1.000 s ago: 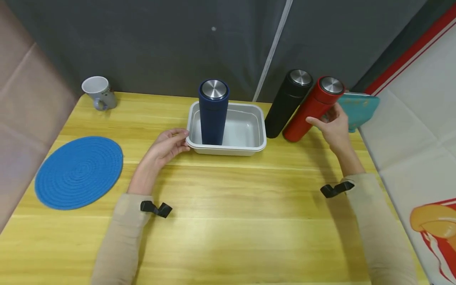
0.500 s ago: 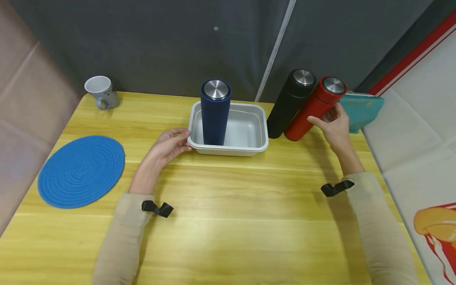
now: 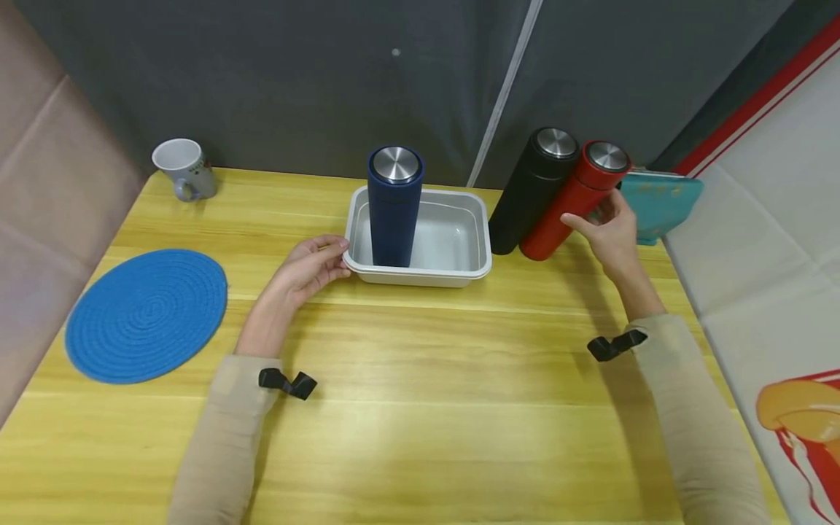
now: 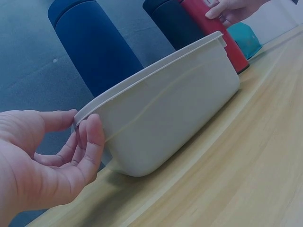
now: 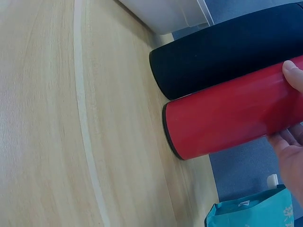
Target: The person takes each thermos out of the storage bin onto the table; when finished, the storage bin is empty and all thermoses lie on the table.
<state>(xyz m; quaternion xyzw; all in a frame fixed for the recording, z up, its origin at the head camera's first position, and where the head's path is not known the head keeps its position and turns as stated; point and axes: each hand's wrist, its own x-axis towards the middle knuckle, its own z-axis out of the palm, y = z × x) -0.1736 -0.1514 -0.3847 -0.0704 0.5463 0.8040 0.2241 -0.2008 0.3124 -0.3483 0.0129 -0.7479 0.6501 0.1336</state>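
A dark blue flask with a steel lid stands upright in the left half of a white rectangular tray. My left hand holds the tray's near left corner, thumb on the rim and fingers curled against the wall. To the right of the tray a black flask and a red flask stand side by side. My right hand grips the red flask's upper body, with the thumb in front and the fingers behind.
A round blue woven mat lies at the table's left. A white mug stands at the back left corner. A teal bag sits behind my right hand. A dark curtain runs along the far edge, and a white printed cloth covers the right side.
My right hand and the red flask have shifted slightly left, closer to the black flask. The left hand stays on the tray's corner.
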